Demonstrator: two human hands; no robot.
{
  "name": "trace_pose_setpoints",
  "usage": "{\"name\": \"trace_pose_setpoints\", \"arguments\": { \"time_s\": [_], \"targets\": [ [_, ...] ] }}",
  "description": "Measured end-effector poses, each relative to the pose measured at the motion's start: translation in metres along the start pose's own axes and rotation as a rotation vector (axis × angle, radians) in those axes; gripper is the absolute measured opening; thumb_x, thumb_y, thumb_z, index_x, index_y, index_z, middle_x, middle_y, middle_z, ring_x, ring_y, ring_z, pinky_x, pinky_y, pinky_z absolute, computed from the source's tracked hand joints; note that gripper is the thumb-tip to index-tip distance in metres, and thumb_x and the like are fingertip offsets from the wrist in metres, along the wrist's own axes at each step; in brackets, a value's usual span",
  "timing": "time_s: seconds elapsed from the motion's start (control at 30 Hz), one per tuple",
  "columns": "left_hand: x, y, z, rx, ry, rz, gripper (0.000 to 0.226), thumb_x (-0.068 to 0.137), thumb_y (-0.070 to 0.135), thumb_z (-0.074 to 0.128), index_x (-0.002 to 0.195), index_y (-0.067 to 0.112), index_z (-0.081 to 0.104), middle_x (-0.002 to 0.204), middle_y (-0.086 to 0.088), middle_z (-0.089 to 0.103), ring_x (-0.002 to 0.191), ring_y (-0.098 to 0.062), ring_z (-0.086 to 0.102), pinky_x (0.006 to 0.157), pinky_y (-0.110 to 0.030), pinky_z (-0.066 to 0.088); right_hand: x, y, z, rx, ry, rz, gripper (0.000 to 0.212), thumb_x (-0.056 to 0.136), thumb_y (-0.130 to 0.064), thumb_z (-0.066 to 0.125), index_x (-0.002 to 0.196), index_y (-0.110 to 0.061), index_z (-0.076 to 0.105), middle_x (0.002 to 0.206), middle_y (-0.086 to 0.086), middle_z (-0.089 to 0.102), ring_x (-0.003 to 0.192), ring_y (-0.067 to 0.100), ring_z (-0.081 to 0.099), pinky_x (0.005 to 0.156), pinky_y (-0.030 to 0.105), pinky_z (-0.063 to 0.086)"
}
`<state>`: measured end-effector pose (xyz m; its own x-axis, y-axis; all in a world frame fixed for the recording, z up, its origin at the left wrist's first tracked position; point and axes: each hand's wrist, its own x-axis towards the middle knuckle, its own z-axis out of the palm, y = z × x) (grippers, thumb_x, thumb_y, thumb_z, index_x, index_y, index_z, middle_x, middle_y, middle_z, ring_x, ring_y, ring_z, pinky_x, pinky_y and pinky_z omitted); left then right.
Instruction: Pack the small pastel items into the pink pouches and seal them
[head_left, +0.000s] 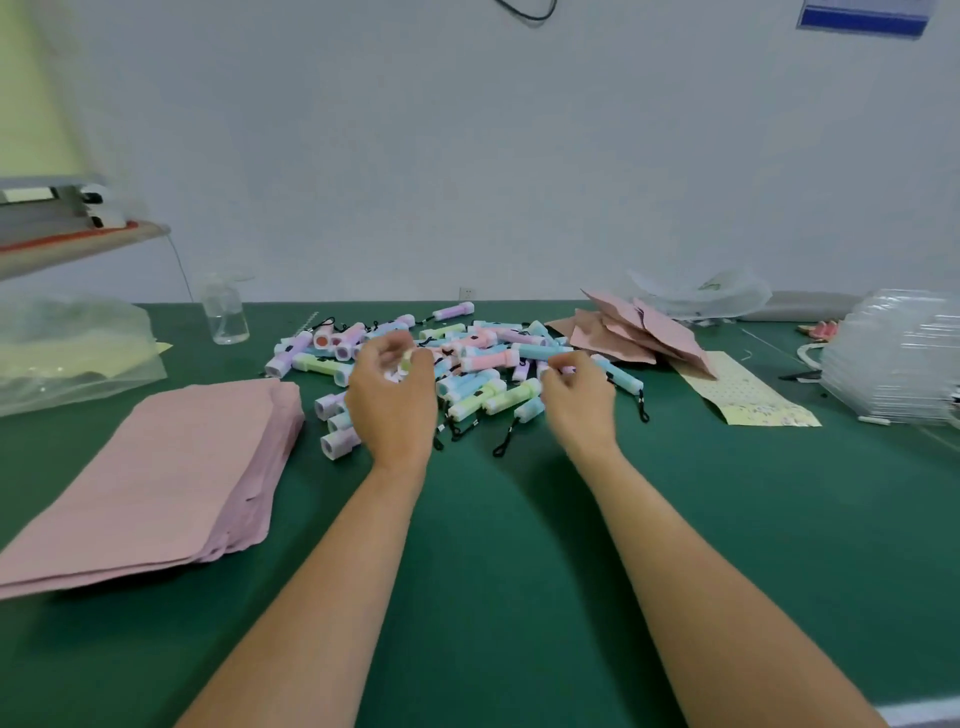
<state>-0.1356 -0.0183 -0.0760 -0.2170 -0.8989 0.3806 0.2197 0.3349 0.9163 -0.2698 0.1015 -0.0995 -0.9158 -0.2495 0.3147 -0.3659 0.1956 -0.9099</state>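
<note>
Two bare forearms reach forward from the near edge over the green worktop (519, 571). To the near left lies a flat stack of pink pouches (156, 478), its edges slightly fanned, well apart from both arms. Further in, the left hand (392, 400) is raised just above the near edge of the pile, its fingers curled round a pale green flashlight (405, 362) that shows between the fingertips and thumb; the grip is blurred but closed. Beside it, the right hand (576, 395) sits low on the pile with fingers and thumb pinched together on a lilac flashlight (567, 370), of which only a small end is visible. Both hands are at the heap of small pastel flashlights (483, 364), pink, blue, green and lilac, each with a black wrist cord, spread across the middle of the worktop. Right of the heap lies a yellowish printed sheet (748, 395), and behind it a loose heap of pink pouches (639, 327). At the far left stand a clear bottle (226, 312) and a clear plastic bag (67, 348); at the far right, a stack of clear plastic packaging (893, 358). A white wall (467, 156) rises behind.
</note>
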Motion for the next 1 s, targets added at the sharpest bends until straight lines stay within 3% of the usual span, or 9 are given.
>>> {"name": "trace_pose_setpoints", "arguments": {
  "time_s": [0.13, 0.23, 0.33, 0.47, 0.57, 0.67, 0.83, 0.93, 1.0],
  "targets": [
    [0.044, 0.010, -0.045, 0.523, 0.061, 0.043, 0.046, 0.088, 0.031, 0.076, 0.132, 0.026, 0.065, 0.140, -0.002, 0.060, 0.128, -0.025, 0.055, 0.108, -0.043, 0.042, -0.016, 0.000, 0.007, -0.407, -0.205, -0.188, 0.024, 0.092, -0.029, 0.054, 0.116, -0.031, 0.057, 0.077, -0.008, 0.067, 0.075, 0.017, 0.064, 0.069, 0.035, 0.055],
    [0.065, 0.002, -0.084, 1.086, -0.053, -0.178, 0.078, 0.090, 0.038, 0.073, 0.156, 0.015, 0.039, 0.166, -0.028, 0.025, 0.158, -0.045, 0.014, 0.122, -0.071, 0.004, -0.014, 0.001, 0.004, -0.485, -0.243, -0.170, 0.027, 0.094, -0.030, 0.053, 0.121, -0.028, 0.058, 0.088, -0.007, 0.070, 0.081, 0.019, 0.064, 0.072, 0.034, 0.054],
    [0.059, -0.007, -0.100, 1.321, -0.260, -0.432, 0.087, 0.099, 0.035, 0.063, 0.164, 0.004, 0.014, 0.168, -0.036, 0.009, 0.159, -0.047, 0.001, 0.121, -0.075, -0.004, -0.012, 0.002, 0.001, -0.456, -0.236, -0.142, 0.026, 0.095, -0.029, 0.054, 0.120, -0.027, 0.060, 0.090, -0.008, 0.069, 0.081, 0.017, 0.065, 0.074, 0.035, 0.056],
    [0.054, -0.008, -0.101, 1.374, -0.219, -0.344, 0.049, 0.097, 0.019, 0.057, 0.144, 0.017, 0.043, 0.133, -0.018, 0.057, 0.141, -0.041, 0.043, 0.118, -0.077, -0.004, -0.014, 0.002, 0.001, -0.456, -0.253, -0.134, 0.025, 0.095, -0.032, 0.055, 0.119, -0.029, 0.060, 0.092, -0.010, 0.068, 0.081, 0.014, 0.064, 0.071, 0.032, 0.053],
    [0.054, -0.002, -0.104, 1.331, -0.175, -0.267, 0.008, 0.098, 0.018, 0.053, 0.091, 0.022, 0.054, 0.089, -0.007, 0.050, 0.118, -0.040, 0.054, 0.121, -0.073, 0.000, -0.016, 0.000, 0.000, -0.460, -0.268, -0.141, 0.026, 0.095, -0.032, 0.055, 0.120, -0.030, 0.060, 0.090, -0.011, 0.068, 0.081, 0.014, 0.064, 0.067, 0.030, 0.048],
    [0.047, 0.017, -0.095, 1.342, -0.183, -0.184, 0.011, 0.101, 0.016, 0.052, 0.092, 0.019, 0.058, 0.091, -0.009, 0.053, 0.098, -0.036, 0.051, 0.119, -0.063, 0.020, -0.015, -0.001, 0.001, -0.469, -0.261, -0.138, 0.024, 0.094, -0.034, 0.055, 0.117, -0.031, 0.060, 0.094, -0.010, 0.069, 0.083, 0.015, 0.065, 0.068, 0.031, 0.050],
    [0.045, 0.069, -0.065, 0.717, -0.328, 0.172, 0.025, 0.104, 0.008, 0.050, 0.106, 0.013, 0.074, 0.109, -0.004, 0.068, 0.096, -0.026, 0.058, 0.089, -0.033, 0.043, -0.010, -0.002, 0.005, -0.200, -0.275, -0.108, 0.016, 0.098, -0.026, 0.056, 0.104, -0.023, 0.071, 0.080, -0.005, 0.069, 0.064, 0.010, 0.059, 0.062, 0.030, 0.049],
    [0.049, 0.104, -0.044, 0.095, -0.473, 0.049, 0.022, 0.107, 0.017, 0.059, 0.100, 0.026, 0.078, 0.102, 0.009, 0.076, 0.095, -0.017, 0.071, 0.091, -0.029, 0.052, -0.014, -0.011, 0.002, 0.303, -0.378, 0.016, 0.022, 0.102, -0.035, 0.054, 0.113, -0.022, 0.068, 0.098, 0.001, 0.071, 0.068, 0.013, 0.063, 0.060, 0.028, 0.049],
    [0.054, 0.106, -0.027, -0.230, -0.419, -0.054, 0.028, 0.107, 0.007, 0.056, 0.097, 0.021, 0.078, 0.098, 0.001, 0.082, 0.093, -0.017, 0.078, 0.082, -0.033, 0.063, -0.015, -0.017, -0.003, 0.603, -0.469, 0.140, 0.037, 0.104, -0.049, 0.046, 0.120, -0.022, 0.066, 0.112, 0.002, 0.074, 0.090, 0.019, 0.072, 0.078, 0.040, 0.059]
  ]
}}
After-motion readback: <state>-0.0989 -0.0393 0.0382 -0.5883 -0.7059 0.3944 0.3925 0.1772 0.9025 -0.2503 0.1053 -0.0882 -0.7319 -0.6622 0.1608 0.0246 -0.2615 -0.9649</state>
